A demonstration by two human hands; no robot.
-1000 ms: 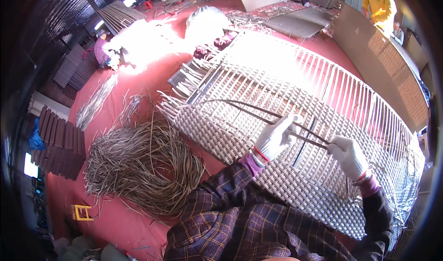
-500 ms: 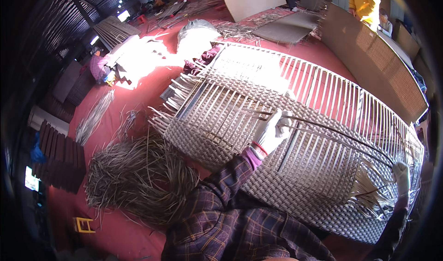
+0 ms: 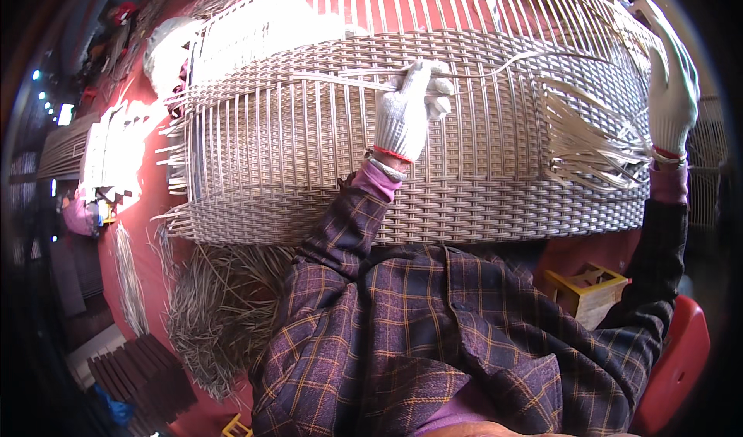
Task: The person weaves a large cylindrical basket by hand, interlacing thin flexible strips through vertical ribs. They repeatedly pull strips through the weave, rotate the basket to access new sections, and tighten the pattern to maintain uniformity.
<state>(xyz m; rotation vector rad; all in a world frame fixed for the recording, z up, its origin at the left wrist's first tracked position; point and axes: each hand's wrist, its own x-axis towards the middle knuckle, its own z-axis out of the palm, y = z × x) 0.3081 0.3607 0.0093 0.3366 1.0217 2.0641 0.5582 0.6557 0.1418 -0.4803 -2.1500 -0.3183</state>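
A woven rattan-like panel [image 3: 480, 213] on a metal frame lies across in front of me, with brownish-grey weave and pale upright ribs. My left hand [image 3: 406, 116], in a white knitted glove, is closed on thin flat weaving strips [image 3: 333, 79] above the middle of the panel. Their ends stick out to the left, and a strand curves off to the right. By the panel's right end my right hand [image 3: 673, 97], gloved too, is open with fingers stretched upward. A bunch of loose pale strips [image 3: 584, 135] fans out on the weave beside it.
A big heap of loose strips [image 3: 220, 313] lies on the red floor at the left. Dark slatted pieces [image 3: 147, 375] are stacked at lower left. A yellow-edged stool [image 3: 592, 286] and a red chair [image 3: 685, 352] stand at the right. Another person [image 3: 80, 214] works far left.
My view has swung down and right, so the panel now lies nearly level. My right hand has gone from closed on a dark strand to open, fingers outstretched. My left still grips strips.
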